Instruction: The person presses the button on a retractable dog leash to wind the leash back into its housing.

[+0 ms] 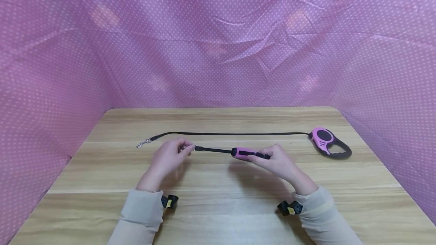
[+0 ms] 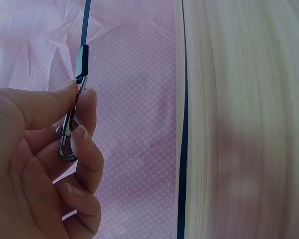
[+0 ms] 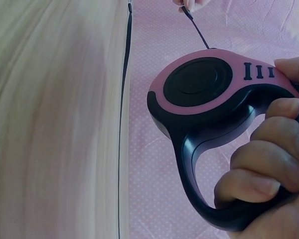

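My right hand [image 1: 277, 163] grips the handle of a pink and black retractable dog leash [image 3: 164, 109], its fingers curled through the handle loop in the right wrist view. From the casing a short black strap [image 1: 216, 150] runs left to a metal snap hook [image 2: 68, 124]. Thumb and fingers of my left hand [image 1: 167, 158] pinch that hook. The strap between the hands looks straight, and both hands are raised over the table. Behind them lies a second retractable leash [image 1: 323, 135], pink and black, at the right. Its black strap [image 1: 235, 134] is drawn out leftward to a metal snap hook [image 1: 144, 143].
The wood-grain table [image 1: 218, 211] spreads beneath both hands. A pink dotted cloth [image 1: 218, 48] hangs behind it and along both sides. Small black devices are worn at the left wrist [image 1: 170, 201] and the right wrist [image 1: 289, 208].
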`<move>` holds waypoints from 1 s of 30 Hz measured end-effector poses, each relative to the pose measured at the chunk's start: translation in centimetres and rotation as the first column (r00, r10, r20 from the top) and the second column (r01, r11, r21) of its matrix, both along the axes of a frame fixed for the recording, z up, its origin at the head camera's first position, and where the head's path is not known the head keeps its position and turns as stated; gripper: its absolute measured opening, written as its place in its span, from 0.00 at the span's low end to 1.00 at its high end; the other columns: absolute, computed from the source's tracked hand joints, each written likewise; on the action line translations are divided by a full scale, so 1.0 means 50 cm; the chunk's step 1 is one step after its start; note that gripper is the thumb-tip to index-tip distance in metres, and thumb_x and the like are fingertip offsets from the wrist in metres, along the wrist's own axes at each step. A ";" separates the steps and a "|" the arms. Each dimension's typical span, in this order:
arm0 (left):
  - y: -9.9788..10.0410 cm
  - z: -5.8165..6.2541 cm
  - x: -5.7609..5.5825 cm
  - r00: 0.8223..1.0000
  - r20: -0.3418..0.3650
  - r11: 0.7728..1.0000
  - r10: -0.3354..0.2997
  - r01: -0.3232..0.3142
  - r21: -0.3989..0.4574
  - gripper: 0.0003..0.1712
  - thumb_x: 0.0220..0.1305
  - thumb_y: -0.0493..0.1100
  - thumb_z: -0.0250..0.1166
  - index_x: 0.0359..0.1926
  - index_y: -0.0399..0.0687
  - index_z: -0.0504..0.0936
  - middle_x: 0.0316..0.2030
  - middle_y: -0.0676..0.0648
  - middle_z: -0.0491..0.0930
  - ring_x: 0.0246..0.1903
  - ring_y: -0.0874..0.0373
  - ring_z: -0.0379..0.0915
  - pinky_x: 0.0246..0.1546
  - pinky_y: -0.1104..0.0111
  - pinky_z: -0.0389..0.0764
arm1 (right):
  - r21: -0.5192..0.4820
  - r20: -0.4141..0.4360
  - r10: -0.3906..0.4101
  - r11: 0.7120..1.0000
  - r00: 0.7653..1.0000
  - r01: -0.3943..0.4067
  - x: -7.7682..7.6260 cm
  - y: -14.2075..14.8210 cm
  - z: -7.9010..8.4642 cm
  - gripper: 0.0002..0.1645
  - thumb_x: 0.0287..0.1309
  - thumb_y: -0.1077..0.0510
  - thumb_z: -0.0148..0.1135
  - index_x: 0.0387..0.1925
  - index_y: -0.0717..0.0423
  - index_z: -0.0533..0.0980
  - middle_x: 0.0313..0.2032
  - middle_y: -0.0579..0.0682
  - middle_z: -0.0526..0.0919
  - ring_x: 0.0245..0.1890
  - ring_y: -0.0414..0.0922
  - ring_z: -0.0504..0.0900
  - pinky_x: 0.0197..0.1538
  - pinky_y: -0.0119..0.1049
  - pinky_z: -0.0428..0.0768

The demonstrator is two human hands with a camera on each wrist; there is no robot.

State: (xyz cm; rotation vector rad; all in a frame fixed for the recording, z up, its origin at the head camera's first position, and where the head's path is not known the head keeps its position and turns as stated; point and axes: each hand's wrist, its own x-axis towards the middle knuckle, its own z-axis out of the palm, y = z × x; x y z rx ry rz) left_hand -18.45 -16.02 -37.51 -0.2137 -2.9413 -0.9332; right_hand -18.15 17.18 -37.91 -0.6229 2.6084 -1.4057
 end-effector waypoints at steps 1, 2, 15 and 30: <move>0.000 0.000 0.000 1.000 0.001 1.000 -0.001 0.001 0.001 0.13 0.71 0.54 0.58 0.46 0.56 0.84 0.34 0.55 0.85 0.37 0.59 0.78 0.44 0.59 0.78 | -0.002 -0.002 0.000 1.000 1.000 0.000 0.000 -0.001 -0.001 0.23 0.60 0.49 0.67 0.16 0.59 0.78 0.12 0.39 0.66 0.12 0.34 0.59 0.18 0.26 0.57; 0.001 0.000 0.000 1.000 0.002 1.000 -0.001 0.001 0.002 0.13 0.71 0.54 0.58 0.46 0.56 0.84 0.34 0.55 0.84 0.37 0.59 0.78 0.44 0.59 0.78 | -0.003 -0.004 0.001 1.000 1.000 -0.001 -0.001 -0.001 -0.002 0.23 0.60 0.49 0.67 0.16 0.59 0.78 0.11 0.38 0.66 0.12 0.34 0.59 0.17 0.26 0.57; 0.009 -0.002 0.001 1.000 0.022 1.000 0.001 0.000 -0.004 0.13 0.71 0.55 0.58 0.47 0.57 0.84 0.34 0.56 0.84 0.36 0.60 0.77 0.44 0.60 0.78 | 0.025 0.006 0.002 1.000 1.000 -0.002 0.001 -0.008 -0.009 0.26 0.61 0.47 0.67 0.18 0.65 0.79 0.12 0.41 0.69 0.12 0.33 0.60 0.18 0.26 0.59; 0.023 0.001 0.005 0.999 0.054 1.000 -0.003 0.003 0.003 0.12 0.70 0.53 0.60 0.47 0.55 0.84 0.31 0.56 0.82 0.31 0.61 0.74 0.37 0.65 0.75 | 0.019 -0.020 -0.013 1.000 1.000 0.013 0.006 -0.015 -0.011 0.26 0.59 0.47 0.69 0.16 0.64 0.78 0.11 0.38 0.69 0.11 0.33 0.61 0.16 0.26 0.59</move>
